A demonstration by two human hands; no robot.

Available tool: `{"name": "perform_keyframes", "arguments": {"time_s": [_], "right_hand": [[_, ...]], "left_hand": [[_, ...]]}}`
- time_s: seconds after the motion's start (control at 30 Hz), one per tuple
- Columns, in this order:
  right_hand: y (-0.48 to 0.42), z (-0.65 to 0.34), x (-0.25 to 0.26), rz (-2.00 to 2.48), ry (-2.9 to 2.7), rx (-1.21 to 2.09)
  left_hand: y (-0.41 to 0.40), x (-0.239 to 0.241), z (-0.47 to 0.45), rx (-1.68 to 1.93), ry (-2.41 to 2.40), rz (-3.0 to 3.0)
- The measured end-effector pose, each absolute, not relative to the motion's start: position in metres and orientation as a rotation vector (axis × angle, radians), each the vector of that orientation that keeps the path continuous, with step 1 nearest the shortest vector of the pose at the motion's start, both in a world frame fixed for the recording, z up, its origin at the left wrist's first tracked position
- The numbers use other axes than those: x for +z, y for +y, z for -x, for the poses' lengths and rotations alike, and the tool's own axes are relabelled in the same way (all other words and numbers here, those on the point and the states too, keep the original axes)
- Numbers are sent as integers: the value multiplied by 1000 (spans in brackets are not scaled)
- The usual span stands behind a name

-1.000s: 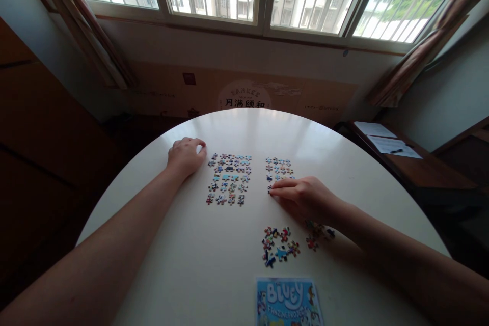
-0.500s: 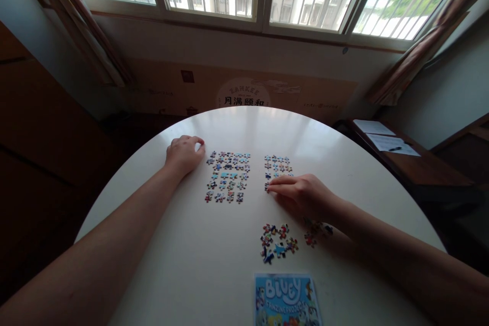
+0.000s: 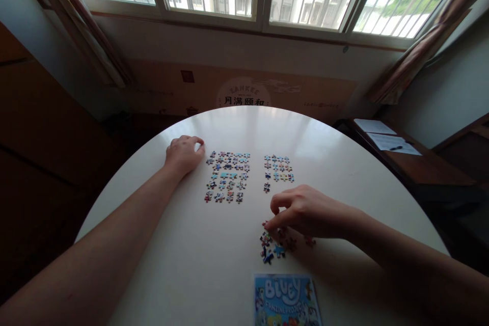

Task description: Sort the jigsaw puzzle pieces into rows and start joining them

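Note:
My left hand (image 3: pixel 184 153) rests curled on the round white table (image 3: pixel 191 244), just left of a laid-out block of jigsaw pieces (image 3: pixel 228 176). A smaller block of sorted pieces (image 3: pixel 278 169) lies to its right. My right hand (image 3: pixel 301 211) hovers over the loose pile of pieces (image 3: pixel 273 246) near me, its fingertips pinched down at the pile's top edge. Whether a piece is between the fingers is hidden. The blue Bluey puzzle card (image 3: pixel 286 299) lies at the near edge.
A dark side table (image 3: pixel 416 165) with white papers (image 3: pixel 385 140) and a pen stands to the right. A cardboard panel with printed characters (image 3: pixel 244 96) leans under the window. Curtains hang at both sides. Dark wooden furniture is on the left.
My right hand has left the smaller sorted block and moved back toward me, down onto the loose pile. A piece now lies at that block's lower left. The left hand has stayed put.

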State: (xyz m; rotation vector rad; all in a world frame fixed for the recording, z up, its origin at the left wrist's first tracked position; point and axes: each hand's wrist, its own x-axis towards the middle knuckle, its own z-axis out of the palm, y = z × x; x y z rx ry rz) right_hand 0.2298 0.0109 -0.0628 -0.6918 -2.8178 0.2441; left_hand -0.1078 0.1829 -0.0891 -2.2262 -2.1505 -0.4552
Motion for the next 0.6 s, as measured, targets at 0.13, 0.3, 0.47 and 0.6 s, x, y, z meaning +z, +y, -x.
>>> {"name": "perform_keyframes", "arguments": {"time_s": [0.13,0.3,0.47,0.6], "right_hand": [[19,-240,-61,847,-2809,196],[28,-252,-61,977,-2724,219],[29,-251,-68,1066,-2647,139],[29,-248,-73,1137,-2594,55]], "left_hand": [[183,-90,108,-455,-2157,2219],[183,-89,108,-453,-2154,2230],[181,-87,107,-462,-2150,2231],[181,-87,107,-458,-2159,2227]]}}
